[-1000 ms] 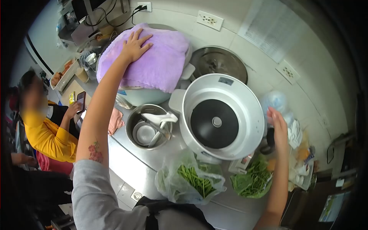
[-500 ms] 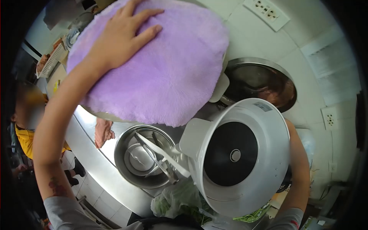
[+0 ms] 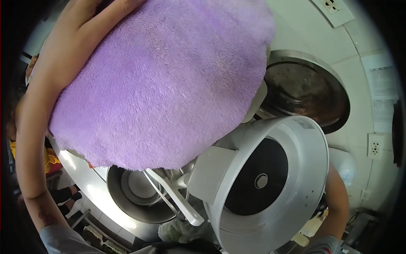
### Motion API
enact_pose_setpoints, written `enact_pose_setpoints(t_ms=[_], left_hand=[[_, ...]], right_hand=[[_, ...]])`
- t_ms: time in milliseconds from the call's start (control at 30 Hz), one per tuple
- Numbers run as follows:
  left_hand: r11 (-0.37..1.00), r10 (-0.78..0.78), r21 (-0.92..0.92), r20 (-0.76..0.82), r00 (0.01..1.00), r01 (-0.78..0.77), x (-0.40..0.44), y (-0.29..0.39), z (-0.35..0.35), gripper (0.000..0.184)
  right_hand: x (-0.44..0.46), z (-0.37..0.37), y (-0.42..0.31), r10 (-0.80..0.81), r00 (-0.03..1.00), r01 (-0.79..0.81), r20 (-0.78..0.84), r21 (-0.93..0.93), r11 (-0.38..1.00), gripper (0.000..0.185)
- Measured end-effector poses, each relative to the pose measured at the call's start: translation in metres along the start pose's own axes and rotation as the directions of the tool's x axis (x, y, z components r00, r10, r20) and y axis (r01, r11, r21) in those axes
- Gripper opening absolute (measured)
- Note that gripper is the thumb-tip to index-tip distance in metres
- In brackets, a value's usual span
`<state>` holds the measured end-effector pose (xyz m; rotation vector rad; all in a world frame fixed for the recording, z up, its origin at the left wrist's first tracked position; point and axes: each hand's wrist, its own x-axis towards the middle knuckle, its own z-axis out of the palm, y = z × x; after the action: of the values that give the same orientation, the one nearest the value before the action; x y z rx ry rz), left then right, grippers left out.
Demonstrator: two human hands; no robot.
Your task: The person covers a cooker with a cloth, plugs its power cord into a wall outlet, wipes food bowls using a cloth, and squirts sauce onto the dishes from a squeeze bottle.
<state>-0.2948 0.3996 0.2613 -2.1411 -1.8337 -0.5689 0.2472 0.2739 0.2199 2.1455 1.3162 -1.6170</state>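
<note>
My left hand (image 3: 72,46) lies over the left edge of a fluffy purple cloth (image 3: 169,89). Its thumb is stretched out; the other fingertips leave the top of the frame. The cloth drapes over a wide round thing, mostly hidden, whose pale handle (image 3: 257,100) sticks out at the right. Tilted below is a white rice cooker body (image 3: 306,169), its opening facing me and showing a black heating plate (image 3: 256,178) with a silver centre button. My right forearm (image 3: 338,203) runs behind the cooker body, which hides that hand and its fingers.
Left of the cooker, a steel pot (image 3: 122,199) holds smaller metal ware and a white-handled utensil (image 3: 182,199). A steel lid or pan (image 3: 304,84) leans against the tiled wall. A plastic bag with greens (image 3: 182,230) lies in front. Another person stands at the far left.
The purple cloth looks larger and reaches lower, covering more of the steel pot. My left hand has shifted up and left in view. The cooker body appears slightly lower and to the right.
</note>
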Motion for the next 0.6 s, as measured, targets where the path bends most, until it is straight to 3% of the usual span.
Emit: enact_pose_setpoints(t_ms=[67, 433, 600], left_hand=[[0.997, 0.075, -0.019, -0.078, 0.994, -0.077, -0.002, 0.001, 0.004, 0.041], [0.996, 0.085, -0.037, -0.058, 0.995, -0.087, 0.000, 0.004, 0.008, 0.039], [0.986, 0.167, -0.010, -0.105, 0.980, -0.169, 0.004, -0.011, 0.002, 0.038]], right_hand=[[-0.002, 0.000, 0.001, -0.005, 1.000, 0.005, -0.005, 0.005, 1.000, 0.035], [0.006, 0.011, 0.005, -0.044, 0.997, 0.047, -0.066, 0.039, 0.998, 0.034], [0.044, 0.003, -0.009, -0.210, 0.956, 0.226, -0.203, 0.056, 0.973, 0.034]])
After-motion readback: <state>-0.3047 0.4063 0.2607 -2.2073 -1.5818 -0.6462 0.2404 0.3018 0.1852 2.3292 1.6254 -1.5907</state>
